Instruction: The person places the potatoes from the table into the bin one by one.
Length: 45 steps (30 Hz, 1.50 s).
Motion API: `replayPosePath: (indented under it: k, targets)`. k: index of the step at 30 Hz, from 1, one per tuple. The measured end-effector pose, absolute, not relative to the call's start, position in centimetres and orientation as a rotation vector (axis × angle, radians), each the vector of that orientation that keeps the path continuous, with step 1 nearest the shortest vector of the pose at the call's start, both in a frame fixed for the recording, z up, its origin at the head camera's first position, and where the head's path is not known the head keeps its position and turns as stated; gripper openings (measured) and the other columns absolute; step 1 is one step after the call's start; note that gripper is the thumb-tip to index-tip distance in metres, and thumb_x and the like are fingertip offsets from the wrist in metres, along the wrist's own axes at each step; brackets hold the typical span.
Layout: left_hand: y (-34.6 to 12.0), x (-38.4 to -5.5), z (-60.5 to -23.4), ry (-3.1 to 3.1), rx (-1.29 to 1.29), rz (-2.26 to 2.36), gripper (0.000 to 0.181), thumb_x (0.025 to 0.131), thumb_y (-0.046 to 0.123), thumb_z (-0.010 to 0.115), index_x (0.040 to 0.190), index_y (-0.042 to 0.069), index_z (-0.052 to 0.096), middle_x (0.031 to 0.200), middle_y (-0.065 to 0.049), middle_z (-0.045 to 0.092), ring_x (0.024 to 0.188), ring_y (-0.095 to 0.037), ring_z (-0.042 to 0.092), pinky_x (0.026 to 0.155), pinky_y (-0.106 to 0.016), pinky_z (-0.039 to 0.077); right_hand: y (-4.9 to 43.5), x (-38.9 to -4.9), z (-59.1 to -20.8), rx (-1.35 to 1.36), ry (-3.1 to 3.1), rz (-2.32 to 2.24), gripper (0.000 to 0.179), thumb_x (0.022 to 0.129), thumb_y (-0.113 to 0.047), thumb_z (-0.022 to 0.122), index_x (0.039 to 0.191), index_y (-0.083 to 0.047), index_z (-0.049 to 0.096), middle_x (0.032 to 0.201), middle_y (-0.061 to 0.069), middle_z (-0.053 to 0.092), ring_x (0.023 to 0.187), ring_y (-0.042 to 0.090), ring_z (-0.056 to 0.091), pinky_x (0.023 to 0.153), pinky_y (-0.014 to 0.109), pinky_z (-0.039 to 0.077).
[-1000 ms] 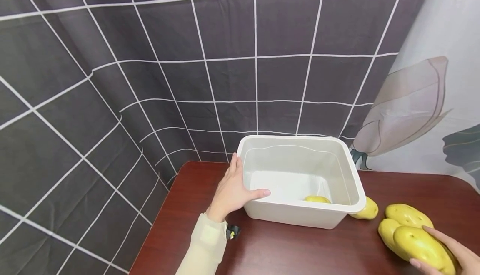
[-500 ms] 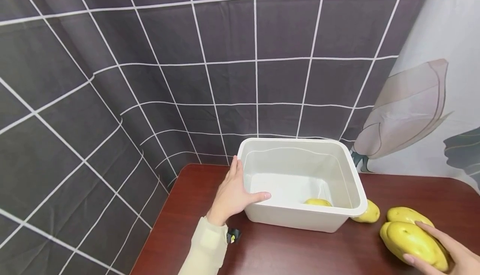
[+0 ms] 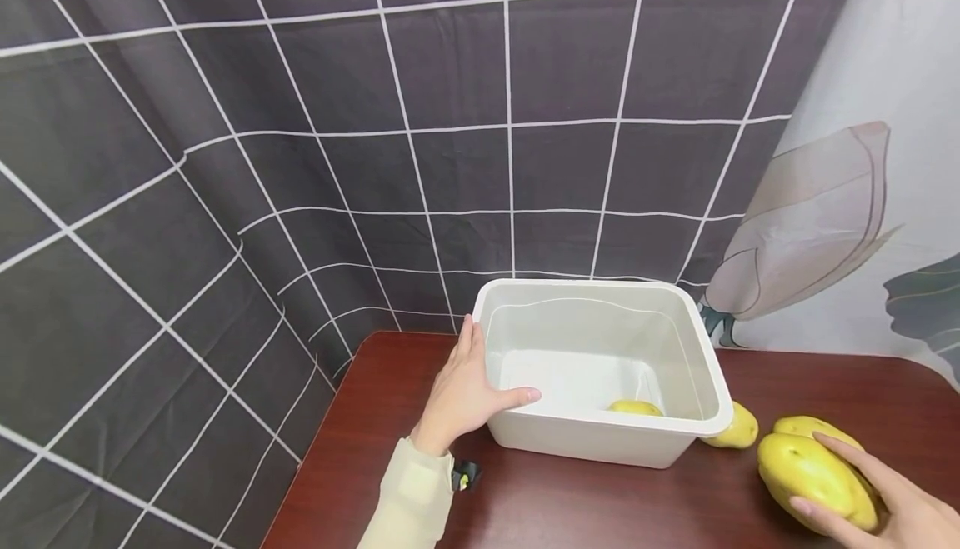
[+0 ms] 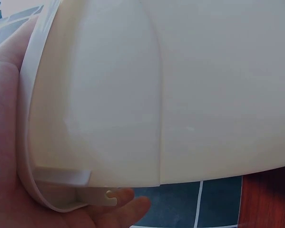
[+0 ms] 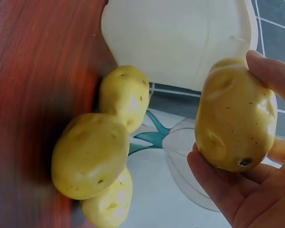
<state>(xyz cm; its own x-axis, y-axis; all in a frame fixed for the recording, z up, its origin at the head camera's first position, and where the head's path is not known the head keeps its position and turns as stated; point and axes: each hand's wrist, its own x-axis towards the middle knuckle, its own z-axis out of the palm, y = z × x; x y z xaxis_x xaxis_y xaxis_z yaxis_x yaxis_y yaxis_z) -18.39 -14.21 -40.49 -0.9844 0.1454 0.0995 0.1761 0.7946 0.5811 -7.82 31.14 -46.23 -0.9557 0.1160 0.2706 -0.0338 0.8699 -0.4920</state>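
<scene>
My left hand (image 3: 459,399) holds the near left corner of a white plastic bin (image 3: 592,441), its thumb over the front rim and its fingers along the left side. The left wrist view shows the bin's rim (image 4: 25,109) in the crook of that hand. A yellow potato (image 3: 813,478) is gripped in my right hand (image 3: 892,491), between thumb and fingers. In the right wrist view, this potato (image 5: 235,118) is held apart from several others on the table. Inside the bin lies another potato (image 3: 635,407), partly hidden by the front wall.
On the reddish-brown table (image 3: 600,503), a potato (image 3: 735,426) lies by the bin's right corner. Another potato (image 3: 817,426) shows behind the held one. A dark curtain with white grid lines (image 3: 465,166) hangs behind and at the left; a pale flower-printed cloth (image 3: 817,216) hangs at the right.
My right hand has lifted the potato off the others and moved it slightly left and up. The left hand keeps its place on the bin.
</scene>
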Motion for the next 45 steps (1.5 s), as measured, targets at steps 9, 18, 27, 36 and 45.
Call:
replayPosePath:
  k: [9, 18, 27, 36, 45]
  targets:
    - [-14.3, -18.4, -40.7, -2.926, -0.263, -0.943, 0.136, 0.066, 0.081, 0.072, 0.159, -0.002, 0.016, 0.169, -0.007, -0.001, 0.151, -0.037, 0.017, 0.114, -0.057, 0.03, 30.2, -7.8, -44.7, 0.004, -2.775, 0.68, 0.084, 0.072, -0.044, 0.089, 0.142, -0.013, 0.053, 0.111, 0.024, 0.066, 0.071, 0.009, 0.051, 0.057, 0.03, 0.035]
    - [-14.3, -18.5, -40.7, -2.928, -0.269, -0.944, 0.136, 0.066, 0.081, 0.072, 0.158, -0.002, 0.017, 0.169, -0.008, 0.0, 0.151, -0.036, 0.017, 0.113, -0.057, 0.03, 29.7, -8.2, -43.8, 0.031, -2.785, 0.665, 0.083, 0.073, -0.046, 0.089, 0.137, -0.006, 0.055, 0.116, 0.025, 0.064, 0.08, 0.03, 0.06, 0.059, 0.039, 0.04]
    - [-14.3, -18.6, -40.4, -2.921, -0.274, -0.954, 0.134, 0.067, 0.077, 0.074, 0.158, -0.003, 0.017, 0.169, -0.009, 0.001, 0.152, -0.034, 0.016, 0.114, -0.056, 0.031, 29.3, -8.5, -42.3, 0.123, -2.687, 0.719, 0.079, 0.069, -0.04, 0.092, 0.135, -0.012, 0.061, 0.113, 0.017, 0.066, 0.077, -0.004, 0.045, 0.058, 0.018, 0.032]
    - [-14.4, -18.6, -40.7, -2.932, -0.279, -0.93, 0.135, 0.067, 0.079, 0.073, 0.158, -0.004, 0.017, 0.169, -0.01, 0.0, 0.151, -0.036, 0.017, 0.115, -0.054, 0.03, 28.9, -8.9, -41.3, 0.192, -2.618, 0.74, 0.077, 0.069, -0.038, 0.093, 0.136, -0.018, 0.061, 0.114, 0.014, 0.067, 0.087, -0.013, 0.042, 0.069, 0.014, 0.03]
    - [-14.3, -18.9, -40.8, -2.928, -0.285, -0.95, 0.134, 0.068, 0.077, 0.074, 0.159, -0.002, 0.015, 0.169, -0.009, 0.0, 0.152, -0.035, 0.017, 0.115, -0.055, 0.03, 28.5, -9.4, -39.9, 0.21, -2.602, 0.731, 0.077, 0.068, -0.036, 0.093, 0.136, -0.02, 0.062, 0.117, 0.014, 0.067, 0.086, -0.011, 0.044, 0.068, 0.014, 0.032]
